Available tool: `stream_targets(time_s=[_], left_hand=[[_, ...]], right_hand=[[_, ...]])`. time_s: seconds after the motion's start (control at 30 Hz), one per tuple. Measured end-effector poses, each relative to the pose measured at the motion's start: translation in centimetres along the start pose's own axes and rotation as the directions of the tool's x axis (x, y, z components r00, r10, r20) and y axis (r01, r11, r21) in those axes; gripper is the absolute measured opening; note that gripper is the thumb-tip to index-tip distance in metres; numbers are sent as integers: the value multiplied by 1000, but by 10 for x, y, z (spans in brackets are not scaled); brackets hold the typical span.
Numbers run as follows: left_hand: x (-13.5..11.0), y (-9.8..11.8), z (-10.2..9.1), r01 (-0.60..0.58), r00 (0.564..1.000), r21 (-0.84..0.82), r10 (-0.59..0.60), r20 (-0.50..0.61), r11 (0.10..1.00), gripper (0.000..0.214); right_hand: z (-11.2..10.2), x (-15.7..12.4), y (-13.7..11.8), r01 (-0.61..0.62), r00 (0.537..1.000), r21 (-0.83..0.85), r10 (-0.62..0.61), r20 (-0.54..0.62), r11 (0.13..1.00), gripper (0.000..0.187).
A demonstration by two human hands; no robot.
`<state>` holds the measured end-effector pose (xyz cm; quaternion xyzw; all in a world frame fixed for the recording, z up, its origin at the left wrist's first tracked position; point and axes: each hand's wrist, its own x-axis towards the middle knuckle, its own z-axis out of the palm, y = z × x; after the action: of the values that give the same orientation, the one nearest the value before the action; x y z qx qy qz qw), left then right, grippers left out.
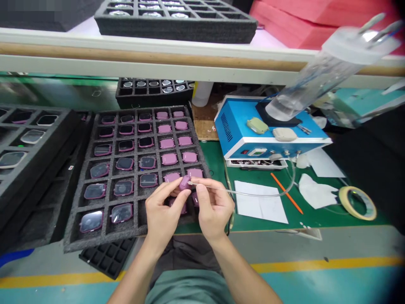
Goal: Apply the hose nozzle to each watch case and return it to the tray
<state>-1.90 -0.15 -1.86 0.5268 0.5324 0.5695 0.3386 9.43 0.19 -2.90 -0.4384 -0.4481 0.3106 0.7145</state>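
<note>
My left hand (165, 209) pinches a small pink plastic housing (185, 183) between thumb and fingers, above the front of a black foam tray (72, 244). My right hand (213, 207) holds a thin dispensing nozzle (200, 182), and its tip reaches the housing. A transparent tube (253, 195) runs from that hand to a blue dispensing machine (240, 122). The tray's square pockets hold several pink housings (169, 159) and several dark-faced, pink-rimmed pieces (124, 164). My hands hide the pockets nearest me.
A transparent syringe barrel (319, 76) hangs above the machine. More foam trays (31, 160) lie left and behind, under a white shelf rail (152, 61). A green mat (215, 160) carries white paper (261, 202), an orange pencil (286, 193) and a tape roll (357, 202).
</note>
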Motion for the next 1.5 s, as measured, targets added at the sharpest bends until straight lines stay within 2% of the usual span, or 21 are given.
stream_targets(time_s=[0.53, 0.97, 1.5], left_hand=[[4, -2, -1, -45, 999, 55, 46, -11, 997, 27], [4, 0, -1, -53, 998, 64, 54, -15, 997, 26], [3, -1, -1, -22, 1000, 63, 23, -19, 998, 28]], right_hand=[[4, 6, 0, 9, 1000, 46, -9, 7, 999, 13], [3, 6, -1, 2, 1000, 18, -2, 9, 1000, 9], [4, 7, -2, -9, 1000, 20, 9, 8, 1000, 8]])
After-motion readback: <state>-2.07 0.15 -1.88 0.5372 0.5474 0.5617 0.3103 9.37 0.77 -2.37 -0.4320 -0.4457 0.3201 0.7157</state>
